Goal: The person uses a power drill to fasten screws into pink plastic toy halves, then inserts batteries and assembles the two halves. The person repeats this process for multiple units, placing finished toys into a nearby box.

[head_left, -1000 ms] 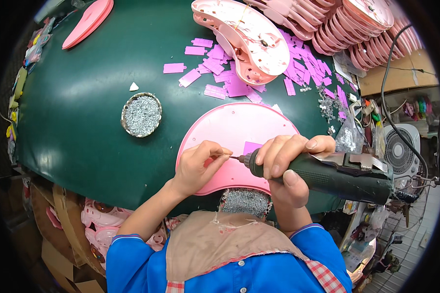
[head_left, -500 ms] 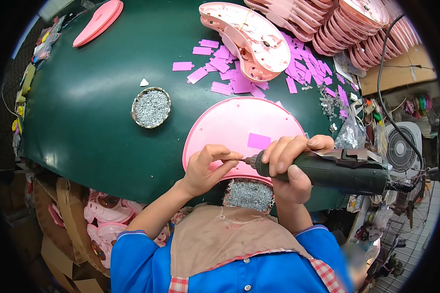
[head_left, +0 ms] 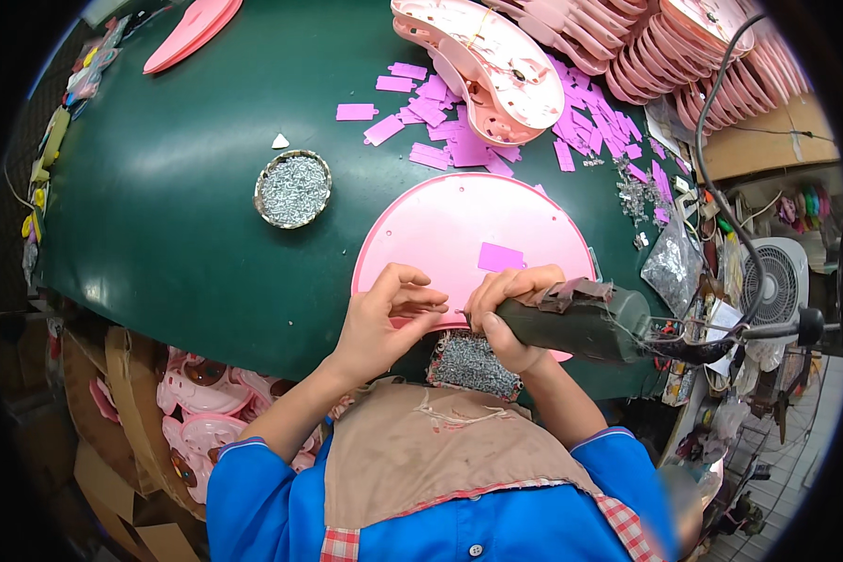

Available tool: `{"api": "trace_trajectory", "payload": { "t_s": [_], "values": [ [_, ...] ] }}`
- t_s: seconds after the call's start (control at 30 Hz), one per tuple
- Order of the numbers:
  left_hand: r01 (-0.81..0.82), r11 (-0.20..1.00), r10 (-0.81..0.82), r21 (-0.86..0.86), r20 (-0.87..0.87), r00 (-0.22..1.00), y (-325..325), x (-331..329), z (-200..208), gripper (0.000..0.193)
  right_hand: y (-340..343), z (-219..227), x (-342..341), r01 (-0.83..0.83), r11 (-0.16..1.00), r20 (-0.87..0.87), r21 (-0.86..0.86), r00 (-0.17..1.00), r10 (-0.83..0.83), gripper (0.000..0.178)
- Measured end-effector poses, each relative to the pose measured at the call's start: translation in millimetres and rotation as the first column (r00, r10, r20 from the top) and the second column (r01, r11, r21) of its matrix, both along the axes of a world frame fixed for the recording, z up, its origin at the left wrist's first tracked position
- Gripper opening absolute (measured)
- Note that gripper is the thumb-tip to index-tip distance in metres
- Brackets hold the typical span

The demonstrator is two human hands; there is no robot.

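My right hand [head_left: 512, 314] is wrapped round a dark green electric screwdriver [head_left: 571, 328]. Its bit reaches the near edge of a pink rounded plastic panel [head_left: 421, 229] that lies on the table before me. Just left of the bit is my left hand [head_left: 391, 314], thumb and fingers loosely curled and apart, with nothing visible between them. A flat purple plastic piece [head_left: 502, 257] rests on the panel. Below the panel's near edge sits a container of small metal screws [head_left: 475, 365], partly covered by the panel and my right hand.
A round bowl [head_left: 295, 224] of small metal parts stands on the green table [head_left: 178, 187]. Loose purple pieces [head_left: 468, 148] lie beyond the panel, beside a curved pink shell [head_left: 525, 80]. Stacked pink shells [head_left: 646, 70] fill the far right. A cable [head_left: 717, 187] hangs at right, near a fan [head_left: 773, 281].
The screwdriver has come down and left, its bit now at the panel's near edge. My left fingers have parted from the bit, where they pinched something small before.
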State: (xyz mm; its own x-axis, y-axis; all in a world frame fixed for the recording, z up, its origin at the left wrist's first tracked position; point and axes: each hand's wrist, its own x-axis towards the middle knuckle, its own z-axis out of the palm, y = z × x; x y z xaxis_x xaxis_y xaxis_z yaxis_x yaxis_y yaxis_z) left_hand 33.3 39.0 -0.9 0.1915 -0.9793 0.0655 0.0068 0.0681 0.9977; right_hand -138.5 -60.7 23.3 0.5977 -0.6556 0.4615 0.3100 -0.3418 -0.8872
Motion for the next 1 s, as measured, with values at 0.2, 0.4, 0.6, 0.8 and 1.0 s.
{"api": "trace_trajectory", "payload": {
  "t_s": [0.2, 0.4, 0.6, 0.8, 1.0],
  "values": [
    [0.009, 1.0, -0.014, 0.012, 0.465, 0.885, 0.0, -2.7, -8.1, 0.022, 12.5, 0.8, -9.3, 0.223, 0.901, -0.183, 0.373, 0.969, -0.164, 0.015],
    [0.134, 0.988, -0.124, -0.081, 0.118, 0.985, -3.0, -10.8, -10.3, 0.032, 20.0, 43.3, 7.7, 0.083, 0.941, 0.308, 0.327, 0.933, -0.189, 0.032],
    [0.045, 0.965, 0.004, -0.259, 0.185, 0.983, 0.8, -15.6, -12.9, 0.031, 16.9, 49.9, 16.5, -0.029, 0.985, 0.381, 0.169, 0.924, -0.038, 0.046],
    [-0.047, 0.834, 0.4, -0.549, 0.544, 0.737, -8.7, 8.8, -4.1, 0.045, 11.8, 48.4, 22.4, 0.061, 0.99, 0.387, 0.125, 0.916, -0.105, 0.045],
    [-0.547, 0.805, 0.381, -0.23, 0.907, 0.18, -47.7, 167.8, -42.0, 0.022, -7.6, 47.7, -0.2, 0.182, 0.98, 0.412, 0.08, 0.889, -0.199, 0.043]
  ]
}}
